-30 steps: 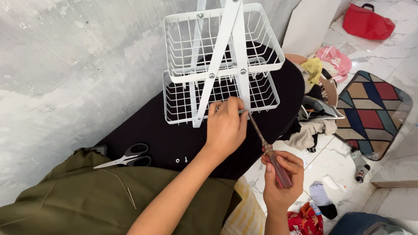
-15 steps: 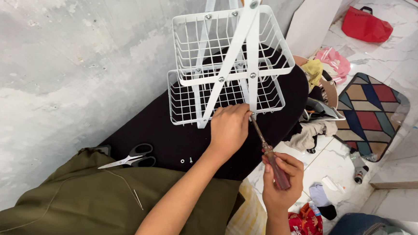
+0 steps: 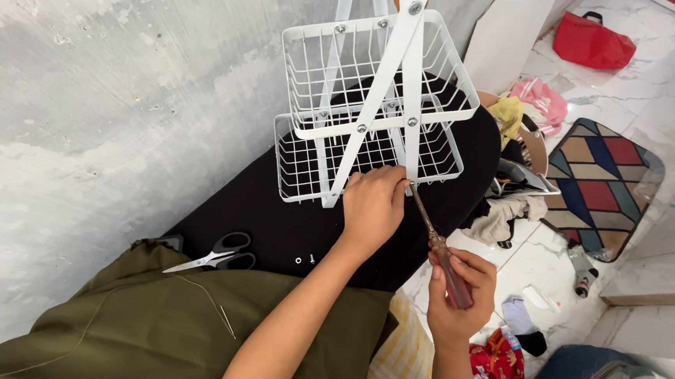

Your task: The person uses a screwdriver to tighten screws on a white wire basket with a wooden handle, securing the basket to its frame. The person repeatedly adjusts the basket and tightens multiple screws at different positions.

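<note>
A person is working on a white wire basket rack with a screwdriver.

The rack is standing on a black mat. The left hand is closing its fingers around the bottom of the rack's white leg. The right hand is gripping the screwdriver's dark red handle tight, just right of the rack, with the tip touching the leg. Scissors are lying below the rack on the left, and two tiny screws are sitting near them.
</note>
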